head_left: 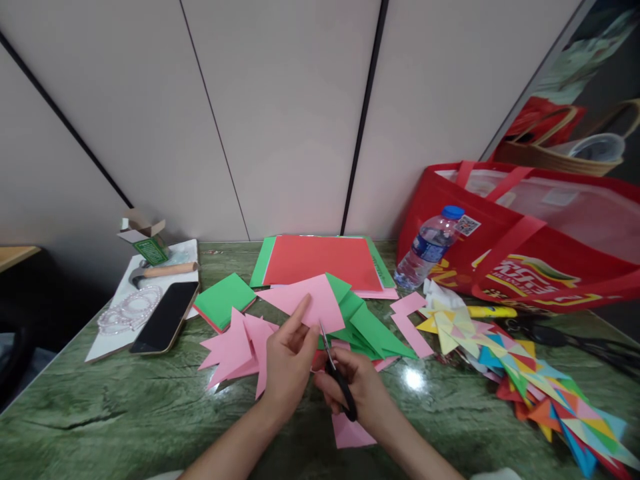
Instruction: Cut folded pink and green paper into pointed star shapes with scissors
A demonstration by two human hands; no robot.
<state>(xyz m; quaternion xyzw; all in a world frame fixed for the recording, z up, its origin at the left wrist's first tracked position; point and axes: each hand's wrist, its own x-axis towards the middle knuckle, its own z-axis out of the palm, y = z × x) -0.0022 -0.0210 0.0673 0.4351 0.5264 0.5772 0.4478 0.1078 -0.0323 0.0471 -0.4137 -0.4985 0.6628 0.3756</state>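
My left hand pinches a pink sheet of paper, lifted a little above the green marble table. My right hand grips black-handled scissors, whose blades point up at the pink sheet's lower edge. Pink cut triangles lie just left of my left hand. Green folded pieces lie behind my right hand. A pink scrap sits on the table under my right wrist.
A red sheet on a paper stack lies at the back. A green square pad, phone, beads, hammer and small box are left. A water bottle, red bag and multicoloured folded paper chain are right.
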